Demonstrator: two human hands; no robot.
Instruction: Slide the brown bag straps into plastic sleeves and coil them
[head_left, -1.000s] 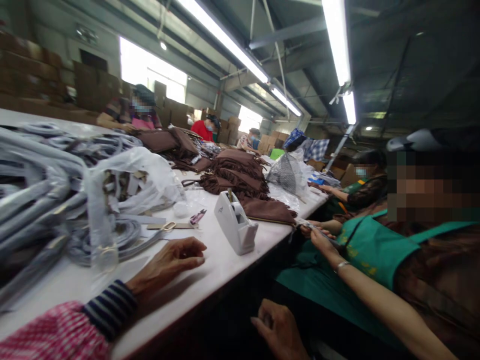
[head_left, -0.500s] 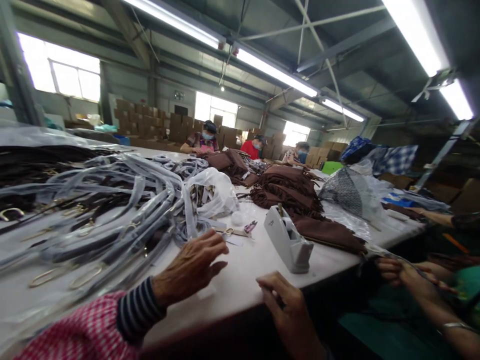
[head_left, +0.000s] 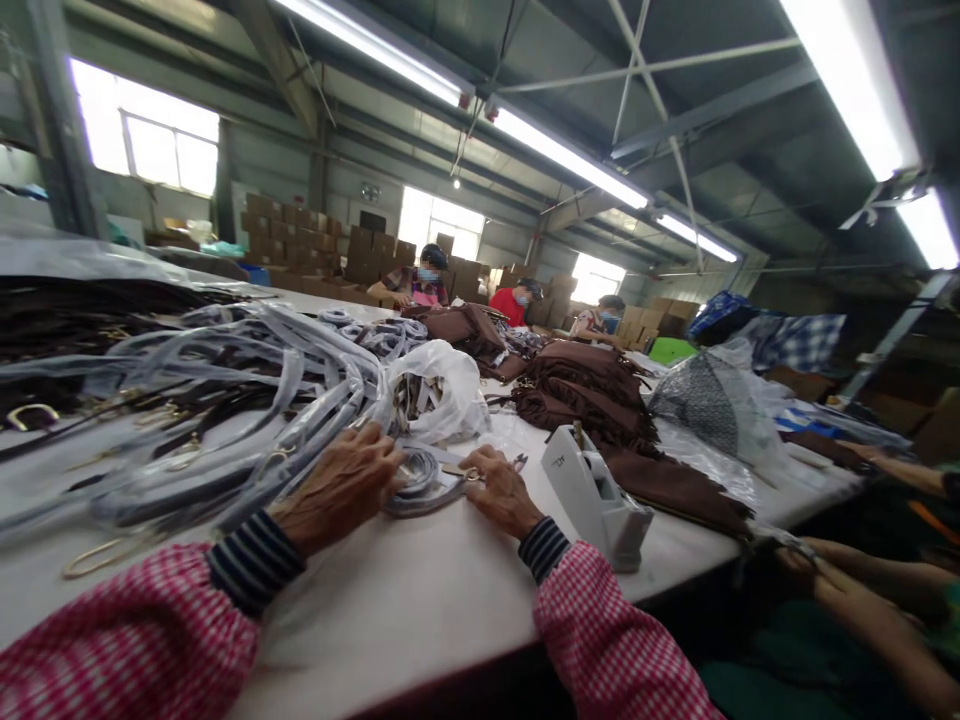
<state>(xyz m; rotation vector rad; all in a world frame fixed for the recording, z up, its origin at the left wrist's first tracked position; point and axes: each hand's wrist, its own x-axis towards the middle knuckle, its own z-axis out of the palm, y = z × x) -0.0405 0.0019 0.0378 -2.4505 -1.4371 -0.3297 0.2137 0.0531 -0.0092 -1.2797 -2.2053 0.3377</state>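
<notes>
A coiled strap (head_left: 420, 478) in clear plastic lies on the white table between my hands. My left hand (head_left: 341, 487) is at the coil's left side, its fingers bent and partly hidden against it and the neighbouring wrapped straps. To the right, my right hand (head_left: 501, 490) closes its fingertips on the strap's end, beside a small metal ring. Just behind the coil stands a white plastic bag (head_left: 439, 390) holding small pieces. A light grey tape dispenser (head_left: 592, 495) is to the right of my right hand.
Plastic-wrapped straps (head_left: 262, 430) with metal hooks spread over the left of the table. Brown fringed pieces (head_left: 585, 390) are piled behind the dispenser. At the right edge, a co-worker's hands (head_left: 832, 570) handle something. Several people sit at the far side.
My right hand has moved from the table's front edge forward and left to the strap's end. My left hand has shifted left, and the coil now shows between both hands.
</notes>
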